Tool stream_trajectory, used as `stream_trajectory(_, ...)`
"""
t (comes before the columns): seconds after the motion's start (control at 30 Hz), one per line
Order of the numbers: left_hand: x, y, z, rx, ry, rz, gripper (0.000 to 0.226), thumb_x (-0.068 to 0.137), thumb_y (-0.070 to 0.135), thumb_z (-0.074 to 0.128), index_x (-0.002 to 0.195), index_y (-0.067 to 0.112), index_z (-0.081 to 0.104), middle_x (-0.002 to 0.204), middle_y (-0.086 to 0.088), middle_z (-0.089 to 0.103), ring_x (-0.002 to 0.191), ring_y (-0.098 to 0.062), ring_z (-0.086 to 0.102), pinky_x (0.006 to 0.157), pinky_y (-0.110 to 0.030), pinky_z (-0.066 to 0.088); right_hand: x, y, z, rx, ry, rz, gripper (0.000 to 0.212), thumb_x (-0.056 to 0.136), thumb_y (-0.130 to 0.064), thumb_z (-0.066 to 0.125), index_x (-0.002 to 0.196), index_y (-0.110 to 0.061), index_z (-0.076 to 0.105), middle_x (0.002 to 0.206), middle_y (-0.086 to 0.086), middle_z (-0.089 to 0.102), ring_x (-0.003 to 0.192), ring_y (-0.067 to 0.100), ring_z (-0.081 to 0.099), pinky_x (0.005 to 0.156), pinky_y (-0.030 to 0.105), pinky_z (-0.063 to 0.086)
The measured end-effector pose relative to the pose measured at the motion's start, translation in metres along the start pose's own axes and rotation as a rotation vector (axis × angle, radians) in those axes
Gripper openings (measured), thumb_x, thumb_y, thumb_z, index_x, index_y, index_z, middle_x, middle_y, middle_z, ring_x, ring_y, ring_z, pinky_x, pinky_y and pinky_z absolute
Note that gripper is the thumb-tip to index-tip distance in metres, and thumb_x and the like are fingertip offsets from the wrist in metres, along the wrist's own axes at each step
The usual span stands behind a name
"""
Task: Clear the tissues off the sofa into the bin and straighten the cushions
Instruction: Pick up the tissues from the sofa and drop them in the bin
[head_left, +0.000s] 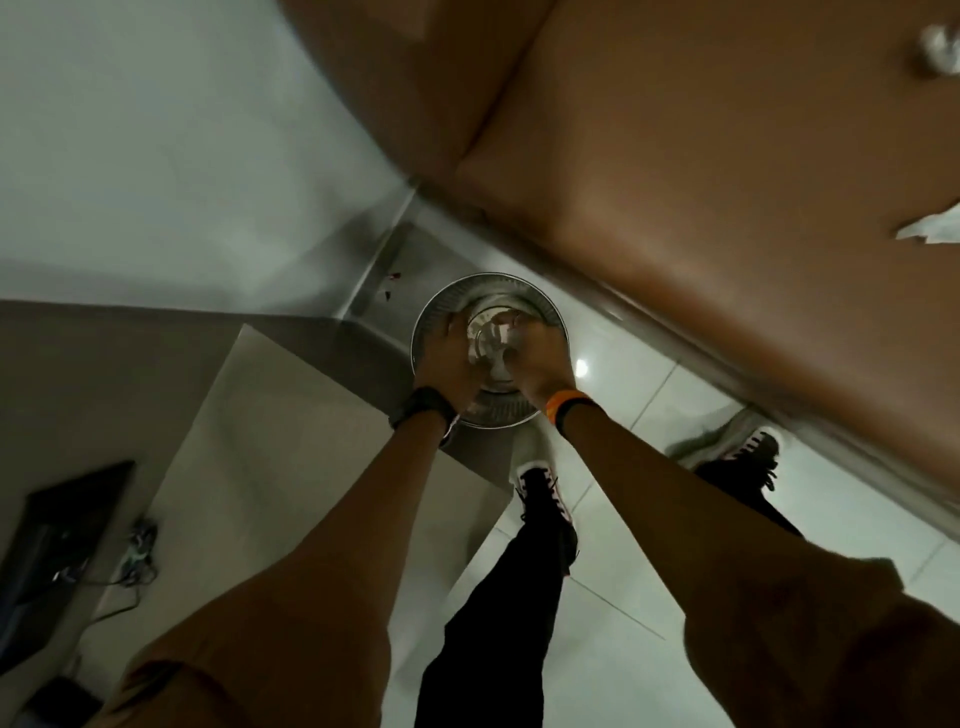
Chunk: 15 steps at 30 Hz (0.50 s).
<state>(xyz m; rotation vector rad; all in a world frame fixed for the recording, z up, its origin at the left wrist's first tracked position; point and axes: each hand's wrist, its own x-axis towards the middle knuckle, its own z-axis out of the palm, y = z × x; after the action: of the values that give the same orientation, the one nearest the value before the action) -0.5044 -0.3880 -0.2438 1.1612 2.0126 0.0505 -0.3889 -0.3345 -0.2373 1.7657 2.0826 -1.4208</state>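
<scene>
Tissues: one crumpled ball (939, 52) lies at the upper right of the frame on the brown sofa (701, 156), and a flat one (932, 226) lies at the right edge. At centre frame both hands reach into the round metal bin (550, 312) on the tiled floor. The left hand (447, 358) and right hand (540, 358) flank pale crumpled paper; motion blur hides whether either grips it.

Dim, motion-blurred wide-angle view with bent edges; a lamp glares off the floor tile (582, 368) near the bin (550, 312).
</scene>
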Motion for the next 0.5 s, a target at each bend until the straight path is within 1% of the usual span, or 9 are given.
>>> stream_trajectory(0.03,-0.008,0.008,-0.004,-0.012,0.057,0.025,0.072,0.09,0.028,0.066,0.151,0.01,0.031,0.154,-0.016,0.038,0.142,-0.034,0.035,0.12,-0.045,0.031,-0.007,-0.003,-0.009,0.014,0.052,-0.023,0.027,0.091,-0.006,0.058,0.115,-0.003,0.07,0.12,0.019,0.073,0.111,0.034,0.068,0.098,0.039,0.056)
stream_trajectory(0.1,-0.023,0.029,-0.013,0.104,0.204,0.126,0.077,0.087,0.037,0.068,0.15,0.009,0.034,0.152,-0.018,0.041,0.141,-0.035,0.038,0.118,-0.049,0.036,-0.026,-0.004,-0.032,0.071,0.184,-0.087,0.032,0.091,-0.005,0.059,0.121,-0.008,0.069,0.131,0.012,0.067,0.118,0.027,0.065,0.101,0.035,0.055)
stream_trajectory(0.17,-0.032,0.058,-0.022,0.196,0.328,0.243,0.078,0.085,0.044,0.067,0.149,0.011,0.037,0.15,-0.017,0.045,0.139,-0.034,0.042,0.115,-0.049,0.04,-0.045,0.002,-0.065,0.069,0.394,-0.149,0.031,0.092,-0.009,0.06,0.122,-0.013,0.069,0.136,0.005,0.062,0.122,0.02,0.06,0.1,0.027,0.051)
stream_trajectory(0.2,-0.033,0.077,-0.026,0.206,0.349,0.296,0.078,0.085,0.047,0.064,0.149,0.014,0.035,0.15,-0.015,0.044,0.14,-0.033,0.041,0.114,-0.049,0.04,-0.053,0.009,-0.085,0.044,0.503,-0.172,0.03,0.092,-0.011,0.061,0.121,-0.015,0.07,0.135,0.004,0.061,0.123,0.02,0.058,0.099,0.023,0.047)
stream_trajectory(0.23,-0.034,0.094,-0.029,0.205,0.354,0.34,0.078,0.084,0.048,0.061,0.15,0.017,0.034,0.151,-0.013,0.043,0.14,-0.032,0.039,0.114,-0.048,0.04,-0.059,0.017,-0.103,0.01,0.594,-0.189,0.03,0.092,-0.013,0.062,0.12,-0.016,0.069,0.135,0.003,0.06,0.124,0.021,0.055,0.099,0.023,0.045)
stream_trajectory(0.3,-0.026,0.14,-0.034,0.185,0.355,0.437,0.077,0.082,0.045,0.061,0.149,0.018,0.034,0.149,-0.011,0.043,0.14,-0.031,0.039,0.113,-0.047,0.04,-0.064,0.038,-0.151,-0.075,0.75,-0.165,0.033,0.091,-0.017,0.063,0.124,-0.022,0.064,0.137,0.002,0.054,0.124,0.024,0.05,0.1,0.031,0.046)
stream_trajectory(0.37,-0.011,0.193,-0.034,0.198,0.354,0.532,0.074,0.08,0.037,0.063,0.147,0.018,0.036,0.148,-0.013,0.045,0.137,-0.034,0.04,0.112,-0.049,0.041,-0.061,0.064,-0.2,-0.165,0.855,-0.06,0.038,0.087,-0.018,0.065,0.124,-0.023,0.057,0.141,0.004,0.047,0.125,0.029,0.047,0.101,0.041,0.047)
stream_trajectory(0.43,0.007,0.246,-0.033,0.219,0.326,0.596,0.069,0.08,0.028,0.063,0.144,0.019,0.038,0.148,-0.016,0.045,0.134,-0.038,0.043,0.109,-0.053,0.043,-0.054,0.09,-0.24,-0.22,0.856,0.092,0.04,0.081,-0.019,0.065,0.12,-0.021,0.059,0.147,0.013,0.045,0.13,0.037,0.045,0.106,0.049,0.044)
stream_trajectory(0.5,0.026,0.297,-0.026,0.216,0.283,0.647,0.063,0.084,0.02,0.062,0.142,0.021,0.04,0.15,-0.019,0.042,0.133,-0.042,0.044,0.108,-0.056,0.043,-0.048,0.115,-0.272,-0.245,0.799,0.229,0.036,0.081,-0.02,0.063,0.116,-0.016,0.062,0.149,0.02,0.044,0.131,0.045,0.044,0.104,0.053,0.043)
